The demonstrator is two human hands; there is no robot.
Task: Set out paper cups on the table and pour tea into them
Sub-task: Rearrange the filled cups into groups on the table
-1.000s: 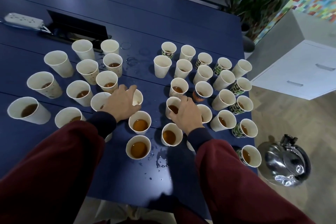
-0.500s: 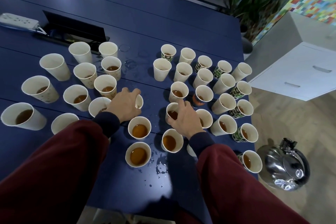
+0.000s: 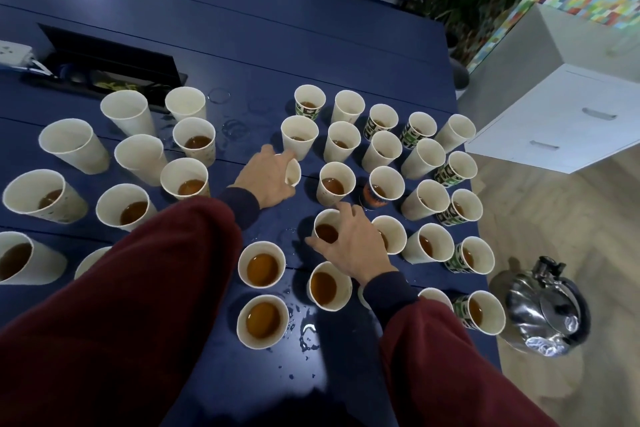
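Many paper cups stand on the dark blue table (image 3: 311,35), most holding brown tea. My left hand (image 3: 265,177) grips a white paper cup (image 3: 292,173) in the gap between the left and right groups, close to another white cup (image 3: 299,135) behind it. My right hand (image 3: 349,243) holds a tea-filled cup (image 3: 325,229) by its rim, fingers curled round it. Three full cups (image 3: 262,269) (image 3: 329,286) (image 3: 262,321) stand nearest me. Some cups on the right carry a green pattern (image 3: 469,256).
A steel kettle (image 3: 545,308) sits on the wooden floor at the right, beside the table edge. Water drops (image 3: 306,333) and wet rings (image 3: 219,95) mark the table. A cable box (image 3: 104,69) lies at the back left. A white drawer cabinet (image 3: 568,114) and plants stand beyond.
My left hand has carried its cup forward and rightward, away from the left group toward the right group. My right hand has stayed on its tea cup.
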